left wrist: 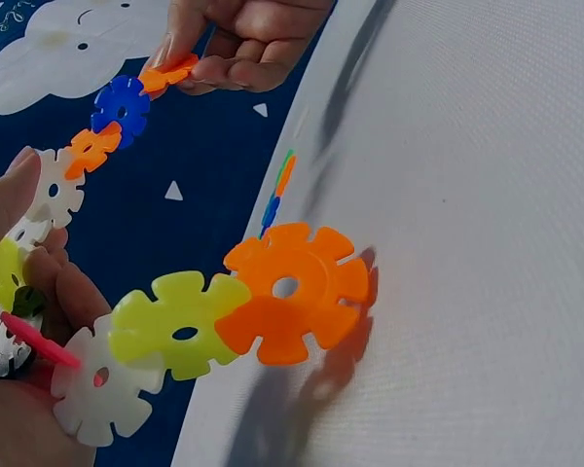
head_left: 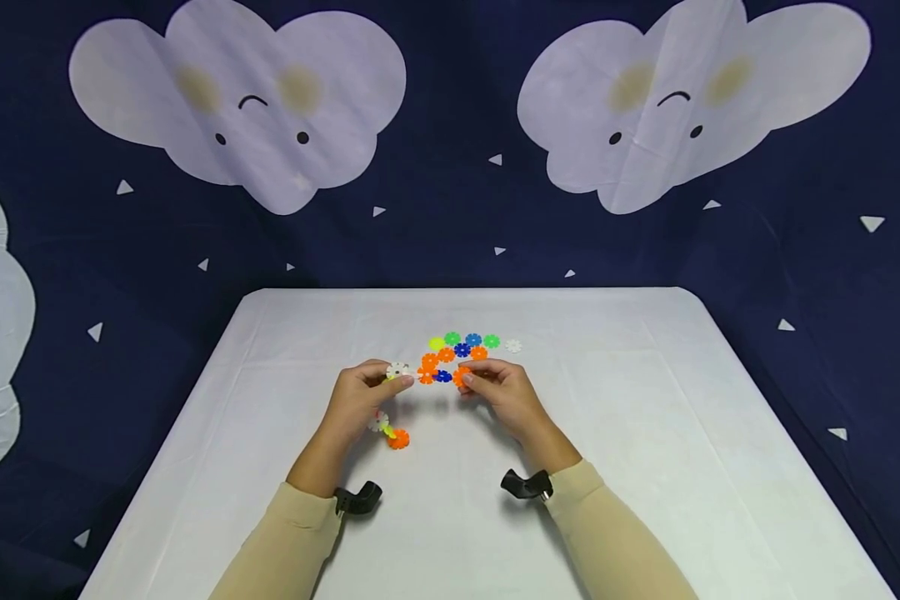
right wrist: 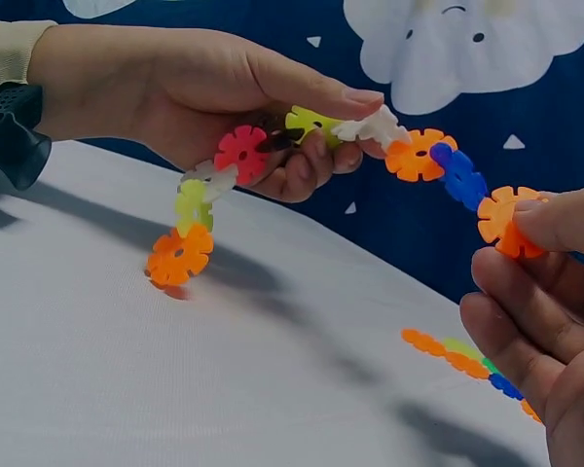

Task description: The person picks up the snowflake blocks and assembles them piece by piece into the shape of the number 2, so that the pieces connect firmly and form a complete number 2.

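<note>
A chain of notched flower-shaped plastic discs hangs between the two hands above the table. My left hand (head_left: 354,398) grips its middle, thumb on a white disc (left wrist: 60,187). From that hand a loose end dangles: a pink disc (right wrist: 241,154), a whitish disc, a yellow disc (left wrist: 175,326) and an orange disc (left wrist: 290,292) lowest. Toward the right run an orange disc (right wrist: 416,156) and a blue disc (right wrist: 463,180). My right hand (head_left: 512,400) pinches an orange disc (right wrist: 506,220) at the blue one's edge; whether they interlock I cannot tell.
Loose discs lie on the white table (head_left: 645,417) just beyond the hands: several orange ones, a yellow disc (head_left: 437,343), a green disc (head_left: 492,342), blue ones and a white disc (head_left: 513,346). A dark cloud-patterned cloth (head_left: 450,225) hangs behind the table.
</note>
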Available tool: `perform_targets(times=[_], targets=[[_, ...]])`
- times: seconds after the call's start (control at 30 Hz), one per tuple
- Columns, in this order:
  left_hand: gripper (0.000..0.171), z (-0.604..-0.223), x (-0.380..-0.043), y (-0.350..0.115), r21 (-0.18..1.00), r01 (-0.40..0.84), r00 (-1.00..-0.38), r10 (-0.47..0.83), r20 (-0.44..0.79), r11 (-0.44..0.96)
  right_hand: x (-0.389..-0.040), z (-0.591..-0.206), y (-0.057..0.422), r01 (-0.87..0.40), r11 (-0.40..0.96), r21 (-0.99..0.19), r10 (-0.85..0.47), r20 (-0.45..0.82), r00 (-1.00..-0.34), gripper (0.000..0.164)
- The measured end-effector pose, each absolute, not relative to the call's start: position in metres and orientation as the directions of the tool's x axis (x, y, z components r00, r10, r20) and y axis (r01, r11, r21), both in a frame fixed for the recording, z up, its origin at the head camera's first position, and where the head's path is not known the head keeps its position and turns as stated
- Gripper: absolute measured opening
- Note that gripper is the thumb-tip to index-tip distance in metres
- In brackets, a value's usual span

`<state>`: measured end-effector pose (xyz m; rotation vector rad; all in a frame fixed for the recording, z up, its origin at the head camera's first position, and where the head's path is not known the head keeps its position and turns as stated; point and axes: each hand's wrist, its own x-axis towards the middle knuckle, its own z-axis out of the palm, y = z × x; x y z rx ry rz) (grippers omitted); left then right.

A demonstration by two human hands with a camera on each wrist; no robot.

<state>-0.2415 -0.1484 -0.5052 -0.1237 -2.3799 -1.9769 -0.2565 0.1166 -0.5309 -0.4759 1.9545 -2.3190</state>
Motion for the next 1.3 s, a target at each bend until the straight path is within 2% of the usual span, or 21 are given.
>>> perform_targets(times=[0.5,1.3], targets=[[0.028,-0.506,-0.241,-0.145,0.978,0.089,-0.996,0.039,0.083,0.187,-0.252,-0.532,0.109,-0.230,-0.170,-0.958,-0.218,0.264,-0.939,0.020],[0.026,-0.508,-0.241,-0.141,0.970,0.076,-0.997,0.004,0.077,0.232,-0.249,-0.536,0.105,-0.211,-0.206,-0.956,-0.183,0.249,-0.951,0.019]])
